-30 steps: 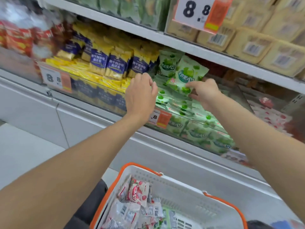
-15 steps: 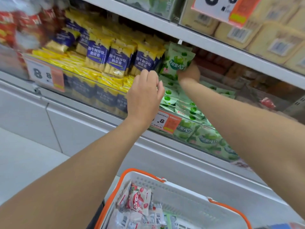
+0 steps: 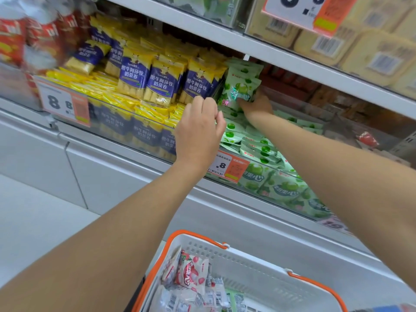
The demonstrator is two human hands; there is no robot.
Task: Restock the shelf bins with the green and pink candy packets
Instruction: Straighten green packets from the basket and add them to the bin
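My right hand (image 3: 256,106) reaches deep into the shelf bin and grips a green candy packet (image 3: 242,88), holding it upright against other standing green packets at the back. More green packets (image 3: 258,149) lie flat in the bin behind its clear front panel (image 3: 281,190). My left hand (image 3: 200,134) hovers at the bin's left front, fingers loosely curled, holding nothing. Pink candy packets (image 3: 191,271) lie in the white basket (image 3: 258,262) with orange rim below.
Yellow and blue snack packs (image 3: 155,79) fill the bin to the left, red packs (image 3: 13,39) further left. Beige boxes (image 3: 371,52) sit on the shelf above. Orange price tags (image 3: 229,166) hang on the bin fronts. A pink packet (image 3: 368,139) lies in the bin to the right.
My right hand has pushed the green packet further back and stood it upright against the rear stack. My left hand dropped slightly in front of the bin. The view moved closer.
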